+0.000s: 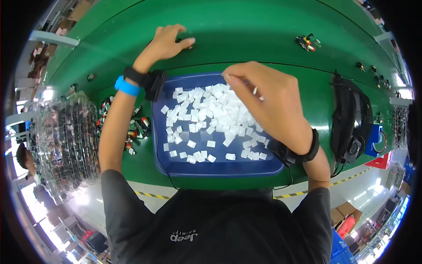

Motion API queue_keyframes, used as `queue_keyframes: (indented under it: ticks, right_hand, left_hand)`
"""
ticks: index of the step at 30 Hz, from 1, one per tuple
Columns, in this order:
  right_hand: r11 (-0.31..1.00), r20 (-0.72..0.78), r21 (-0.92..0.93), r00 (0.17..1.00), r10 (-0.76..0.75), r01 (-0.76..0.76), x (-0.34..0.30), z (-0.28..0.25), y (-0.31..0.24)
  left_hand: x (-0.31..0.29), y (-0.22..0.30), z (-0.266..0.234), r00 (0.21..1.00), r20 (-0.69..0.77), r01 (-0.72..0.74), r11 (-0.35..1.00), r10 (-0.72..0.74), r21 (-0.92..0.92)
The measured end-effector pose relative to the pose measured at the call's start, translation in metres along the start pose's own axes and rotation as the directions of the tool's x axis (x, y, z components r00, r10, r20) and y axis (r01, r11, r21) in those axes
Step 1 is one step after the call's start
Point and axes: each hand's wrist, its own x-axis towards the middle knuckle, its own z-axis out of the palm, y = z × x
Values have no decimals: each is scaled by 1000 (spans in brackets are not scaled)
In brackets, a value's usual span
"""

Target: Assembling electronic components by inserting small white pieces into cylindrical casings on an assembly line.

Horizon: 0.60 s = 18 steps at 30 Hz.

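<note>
My left hand [166,43] reaches over the green surface beyond the bin, its fingers curled and its thumb held out to the right. A bit of something dark shows between thumb and fingers, too hidden to name. Over the right part of a blue plastic bin [193,168], my right hand [270,99] is closed, thumb and forefinger pressed together near the far rim. Small white bits show by its curled fingers; what the fingertips pinch cannot be made out. Many small white square pieces [215,105] lie heaped and scattered in the bin.
Small parts with wires and orange-red ends [140,127] lie left of the bin, beside stacked clear trays [66,141]. Another small cluster [309,42] sits at the far right. A black bag [351,116] and a blue box [374,140] stand to the right.
</note>
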Motion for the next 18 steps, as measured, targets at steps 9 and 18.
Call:
queue_keyframes:
  ticks: [9,18]
  right_hand:
    - [793,58,-459,904,-423,401,-7,-6,3]
    - [809,238,-339,876,-421,481,-23,-40,-53]
  left_hand:
    - [-84,187,-30,694,-356,-719,629,626,-297]
    - [-106,197,-23,438,-553,-806,582,708,108]
